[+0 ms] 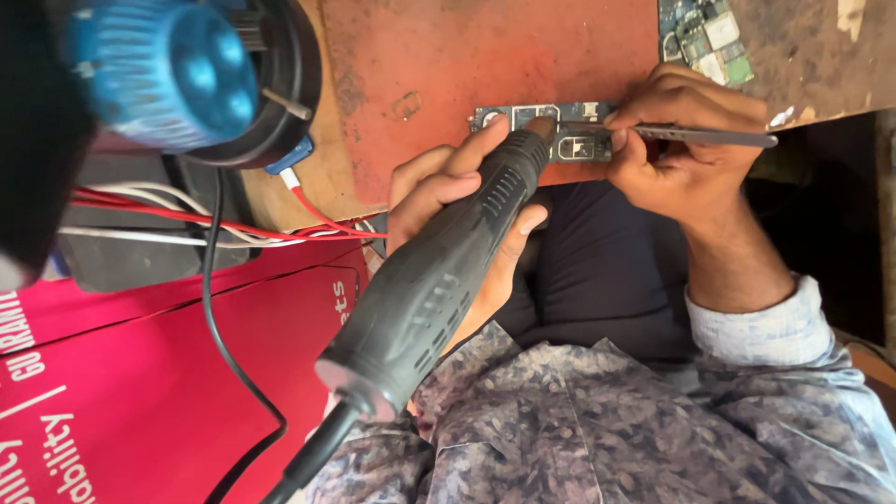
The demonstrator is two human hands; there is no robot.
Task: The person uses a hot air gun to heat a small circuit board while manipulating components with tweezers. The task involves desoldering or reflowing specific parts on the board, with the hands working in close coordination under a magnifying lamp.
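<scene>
left hand (448, 210) – wrapped round dark grey ribbed hot-air handle (439, 280), nozzle on board | right hand (686, 149) – pinching metal tweezers (709, 136) | circuit board (560, 131) – small, bluish, silver shields, upper centre, on red mat (485, 65)

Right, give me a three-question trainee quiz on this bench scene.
1. True or false: the left hand grips the grey hot-air handpiece.
2. What does the right hand hold? A) tweezers B) screwdriver C) brush
3. Fill in: the circuit board lies on a ____ mat.

Key: 1 true. 2 A, the metal tweezers. 3 red.
</scene>
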